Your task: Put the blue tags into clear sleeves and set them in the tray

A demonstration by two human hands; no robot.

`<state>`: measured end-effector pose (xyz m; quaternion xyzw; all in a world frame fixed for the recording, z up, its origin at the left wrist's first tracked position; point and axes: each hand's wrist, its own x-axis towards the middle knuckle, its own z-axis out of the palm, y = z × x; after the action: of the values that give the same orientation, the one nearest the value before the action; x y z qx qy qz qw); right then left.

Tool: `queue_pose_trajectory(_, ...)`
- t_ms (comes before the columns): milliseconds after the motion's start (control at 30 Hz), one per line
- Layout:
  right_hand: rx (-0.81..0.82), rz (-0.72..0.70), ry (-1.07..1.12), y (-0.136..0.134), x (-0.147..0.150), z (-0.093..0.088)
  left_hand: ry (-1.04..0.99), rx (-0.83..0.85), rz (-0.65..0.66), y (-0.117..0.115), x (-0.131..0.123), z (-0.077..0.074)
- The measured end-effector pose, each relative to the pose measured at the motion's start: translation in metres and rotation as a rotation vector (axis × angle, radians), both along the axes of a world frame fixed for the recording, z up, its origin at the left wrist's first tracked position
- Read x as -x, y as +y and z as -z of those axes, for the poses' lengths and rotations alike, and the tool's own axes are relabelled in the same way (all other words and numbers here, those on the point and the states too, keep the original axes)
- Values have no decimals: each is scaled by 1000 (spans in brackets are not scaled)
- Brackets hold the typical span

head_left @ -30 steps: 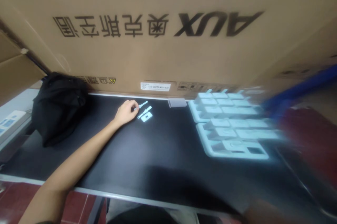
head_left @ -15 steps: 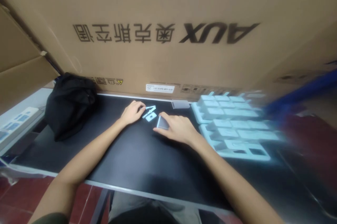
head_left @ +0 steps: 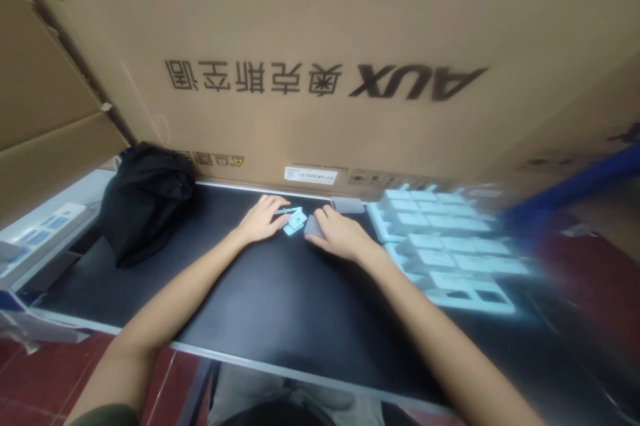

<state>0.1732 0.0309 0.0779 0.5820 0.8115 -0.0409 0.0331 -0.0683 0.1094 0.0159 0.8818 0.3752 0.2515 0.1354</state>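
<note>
My left hand (head_left: 263,218) is closed on a thin light-blue plastic piece (head_left: 287,211), with thumb and fingers at its left end. Beside it, a flat light-blue piece with a small dark opening (head_left: 296,220) overlaps or touches it; whether the two are joined I cannot tell. My right hand (head_left: 343,233) grips a small grey block (head_left: 313,227) just right of these pieces, its fingers wrapped over the top and side. Behind the right hand lies another grey piece (head_left: 349,205) near the table's back edge.
Light-blue moulded trays (head_left: 443,263) with raised blocks stand on the right of the black table (head_left: 260,319). A black cloth bag (head_left: 145,203) sits at the left, beside a white box (head_left: 45,236). A large printed carton (head_left: 320,126) walls off the back.
The light-blue pieces have drawn together and come up against my left fingers. In my right hand the grey block has turned, showing a different face. The camera view has shifted slightly.
</note>
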Motion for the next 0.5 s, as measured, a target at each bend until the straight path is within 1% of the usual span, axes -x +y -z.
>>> queue_pose_trajectory(100,-44,-44,-120,-2,-24,11,60,-55,144,-2,0,-2)
queue_pose_trajectory(200,-71,-6,-151,0,-41,20,120,-80,248,-3,-1,-2)
queue_pose_trajectory(267,-96,35,-158,2,-45,23,142,-96,282,-2,-1,-2)
queue_pose_trajectory(333,-134,78,-162,3,-43,21,143,-113,299,-2,-1,0)
queue_pose_trajectory(400,-178,106,-163,-2,-41,15,122,-120,312,-1,-1,1)
queue_pose_trajectory(467,-271,117,-110,-18,-43,4,90,-116,319,-1,0,2)
queue_pose_trajectory(500,-343,119,-54,-31,-48,0,74,-110,322,0,0,2)
